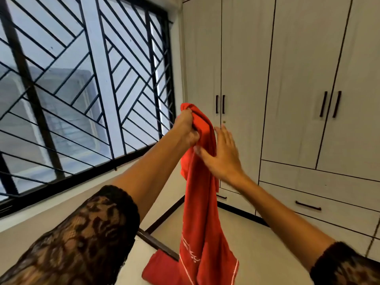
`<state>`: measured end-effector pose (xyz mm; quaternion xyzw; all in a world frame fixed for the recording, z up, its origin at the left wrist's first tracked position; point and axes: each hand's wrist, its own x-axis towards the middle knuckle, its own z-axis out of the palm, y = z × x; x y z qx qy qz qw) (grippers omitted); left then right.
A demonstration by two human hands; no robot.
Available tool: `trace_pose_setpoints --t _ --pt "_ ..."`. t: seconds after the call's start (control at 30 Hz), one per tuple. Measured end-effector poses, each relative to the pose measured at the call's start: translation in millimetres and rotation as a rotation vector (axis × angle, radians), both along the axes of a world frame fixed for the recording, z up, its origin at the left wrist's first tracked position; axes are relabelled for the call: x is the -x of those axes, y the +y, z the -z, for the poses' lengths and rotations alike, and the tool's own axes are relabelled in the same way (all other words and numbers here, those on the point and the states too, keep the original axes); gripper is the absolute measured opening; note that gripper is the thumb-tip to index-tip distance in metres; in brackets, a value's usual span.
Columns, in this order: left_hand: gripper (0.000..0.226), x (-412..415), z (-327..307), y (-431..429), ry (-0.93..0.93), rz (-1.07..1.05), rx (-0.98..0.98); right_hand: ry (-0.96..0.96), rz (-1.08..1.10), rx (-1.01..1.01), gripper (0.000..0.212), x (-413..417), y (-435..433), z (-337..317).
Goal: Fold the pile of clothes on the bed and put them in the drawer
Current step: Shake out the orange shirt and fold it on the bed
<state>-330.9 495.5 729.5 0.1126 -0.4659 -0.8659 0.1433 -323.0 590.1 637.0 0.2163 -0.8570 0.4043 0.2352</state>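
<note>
A red garment [202,212] with white print and piping hangs straight down in front of me, held up high. My left hand [186,128] grips its bunched top end in a fist. Just to the right of that, my right hand [221,155] has straight spread fingers and lies flat against the cloth below the bunch. A second red piece [159,270] lies folded on the bed's corner below, partly hidden by the hanging garment. Wardrobe drawers [308,205] with dark bar handles sit at the lower right, closed.
A white wardrobe [298,79] with tall doors fills the right side. A large window with black diagonal bars [82,89] covers the left wall. The bed's dark frame edge [156,241] runs along pale floor between bed and wardrobe.
</note>
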Motion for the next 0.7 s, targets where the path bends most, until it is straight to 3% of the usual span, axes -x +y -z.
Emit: trace_pose_setpoints --t 0.13,0.2,0.27,0.37,0.47,0.53,0.6,0.63,0.7 --pt "0.023 0.8 -18.9 17.0 0.119 0.022 -0.112 -0.243 0.114 -0.015 0.119 -11.2 -5.4 59.9" --pt "0.026 -3.0 -30.0 18.3 0.155 0.026 -0.083 -0.373 0.180 0.013 0.100 -6.6 -0.8 91.1" --pt "0.028 -4.6 -30.4 12.8 0.146 0.038 0.013 -0.460 0.153 0.252 0.058 -2.3 4.6 100.4" --pt "0.031 -5.5 -15.6 4.2 0.175 0.142 0.392 -0.563 0.098 0.560 0.032 14.9 7.7 76.5" --pt "0.087 -4.7 21.2 -13.8 0.206 0.285 0.952 -0.671 -0.004 0.862 0.027 42.2 11.3 31.4" --pt "0.107 -14.0 55.0 -15.3 0.143 0.440 1.127 -0.796 -0.098 1.027 0.027 58.4 15.8 -6.2" --pt "0.131 -12.1 91.0 -13.3 0.125 0.508 1.236 -0.845 -0.146 0.992 0.025 65.2 20.2 -40.9" --pt "0.137 -8.6 103.5 -12.6 0.151 0.427 1.334 -0.854 -0.167 0.940 0.025 66.0 20.5 -54.7" --pt "0.116 1.4 107.3 -11.4 0.193 0.162 1.387 -0.920 -0.319 0.865 0.030 59.1 18.3 -75.3"
